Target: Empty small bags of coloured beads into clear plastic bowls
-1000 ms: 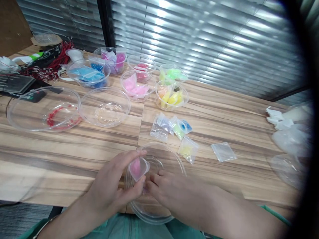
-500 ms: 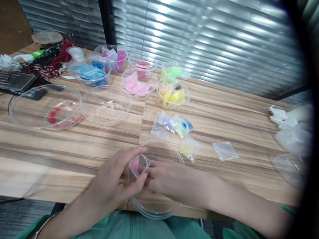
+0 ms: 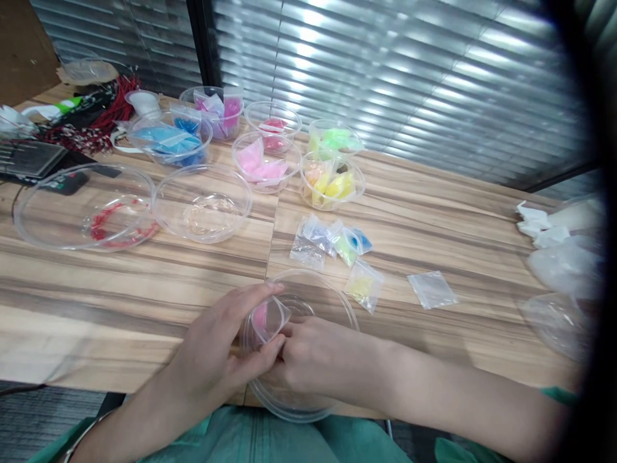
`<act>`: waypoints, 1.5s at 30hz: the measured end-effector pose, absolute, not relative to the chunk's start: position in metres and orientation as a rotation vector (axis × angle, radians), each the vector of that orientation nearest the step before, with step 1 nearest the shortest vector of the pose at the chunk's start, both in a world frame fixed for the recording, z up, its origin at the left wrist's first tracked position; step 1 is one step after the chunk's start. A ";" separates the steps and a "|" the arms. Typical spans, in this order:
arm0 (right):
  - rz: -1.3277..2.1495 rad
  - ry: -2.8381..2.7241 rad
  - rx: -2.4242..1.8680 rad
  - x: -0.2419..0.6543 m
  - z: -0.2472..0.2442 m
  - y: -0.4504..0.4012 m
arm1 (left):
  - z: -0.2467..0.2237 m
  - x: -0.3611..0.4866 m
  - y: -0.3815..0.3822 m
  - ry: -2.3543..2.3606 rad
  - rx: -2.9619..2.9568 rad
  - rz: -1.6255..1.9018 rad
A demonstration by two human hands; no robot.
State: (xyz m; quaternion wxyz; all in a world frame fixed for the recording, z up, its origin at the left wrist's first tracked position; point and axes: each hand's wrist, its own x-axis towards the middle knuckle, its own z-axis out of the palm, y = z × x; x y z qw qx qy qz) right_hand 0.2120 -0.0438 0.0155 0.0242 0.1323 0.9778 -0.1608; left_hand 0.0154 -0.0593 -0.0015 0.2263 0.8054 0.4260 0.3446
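Note:
A small clear zip bag (image 3: 274,316) with pink contents is held between the thumb and fingers of my left hand (image 3: 230,334), its mouth gaping toward the right. Just beside that mouth, my right hand (image 3: 318,354) has its fingers curled closed, and the fingertips are hidden, so what they hold cannot be made out. Both hands are over a large clear plastic bowl (image 3: 354,315) near the table's front edge. Close behind it lie a bag with yellow contents (image 3: 365,285) and several other small bags (image 3: 313,241).
Clear tubs hold pink bags (image 3: 263,170), yellow bags (image 3: 336,186) and blue bags (image 3: 168,138). Two wide bowls stand at left, one with a red ring of pieces (image 3: 120,222). One flat clear bag (image 3: 432,289) lies at right, near crumpled white tissue (image 3: 542,225).
My right hand has curled its fingers tighter and turned slightly at the bag's mouth. My left hand keeps its hold on the bag. The whole view has shifted a little.

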 end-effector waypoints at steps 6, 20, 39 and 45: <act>-0.410 3.001 0.455 0.211 0.021 -0.041 | -0.002 0.013 -0.060 1.155 2.197 0.963; -0.477 3.148 1.293 0.240 0.033 -0.050 | -0.001 0.008 -0.060 1.133 2.156 0.911; -0.071 3.425 1.016 0.222 0.058 -0.058 | 0.001 0.016 -0.060 1.067 2.354 0.797; -0.233 3.356 1.013 0.227 0.064 -0.056 | 0.001 0.017 -0.061 1.040 2.306 0.766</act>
